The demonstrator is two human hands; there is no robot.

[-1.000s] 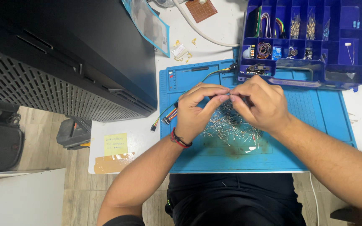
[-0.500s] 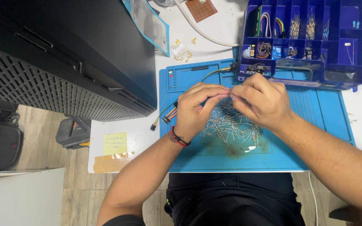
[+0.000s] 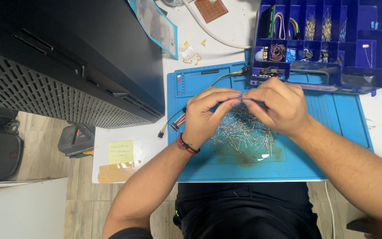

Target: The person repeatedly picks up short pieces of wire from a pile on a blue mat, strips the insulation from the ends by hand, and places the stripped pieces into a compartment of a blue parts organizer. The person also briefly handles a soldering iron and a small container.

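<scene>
My left hand (image 3: 206,116) and my right hand (image 3: 277,106) meet fingertip to fingertip above a blue work mat (image 3: 332,128). Between the pinched fingers is a small wire-leaded component (image 3: 242,99), mostly hidden by the fingers. Under and between the hands lies a loose pile of several thin leaded components (image 3: 244,132) spread on the mat. A red and black band sits on my left wrist.
A dark blue compartment box (image 3: 319,44) with small parts and wires stands behind the hands. Coloured jumper wires (image 3: 173,124) trail off the mat's left edge. A large black case (image 3: 67,57) fills the left. A yellow sticky note (image 3: 121,152) lies on the white table.
Both hands have stayed together at the same spot, with only slight finger shifts. The view has drifted a little.
</scene>
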